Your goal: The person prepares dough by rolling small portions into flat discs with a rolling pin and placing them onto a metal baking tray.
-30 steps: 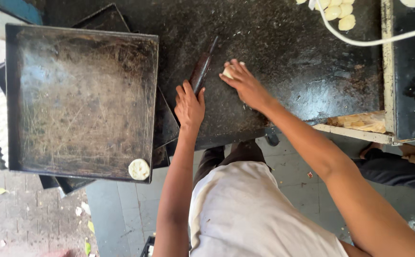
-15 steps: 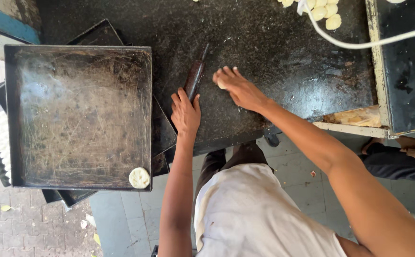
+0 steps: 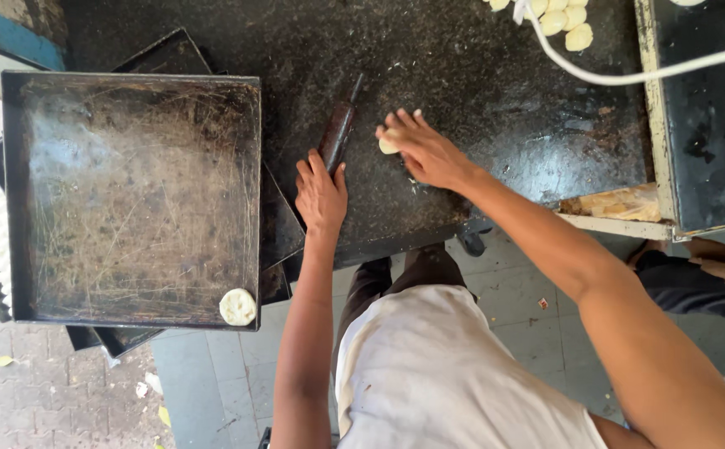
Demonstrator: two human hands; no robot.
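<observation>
One dark rolling pin (image 3: 339, 133) is lying at the centre of the one black counter (image 3: 479, 83), and one small dough piece (image 3: 388, 145) is sitting just right of it. One flattened dough round (image 3: 238, 307) is resting in the lower right corner of the top tray (image 3: 130, 191), which is lying on a stack of at least three trays at the left. About five dough balls (image 3: 564, 17) are showing at the upper edge, and one white cable (image 3: 628, 75) is crossing the upper right.

The left hand (image 3: 321, 193) sits just left of the frame's centre, fingers curled closed, its forearm rising straight from the bottom edge. The right hand (image 3: 423, 150) lies flatter, slightly higher and to the right, fingers spread, its arm stretching diagonally from the lower right corner.
</observation>
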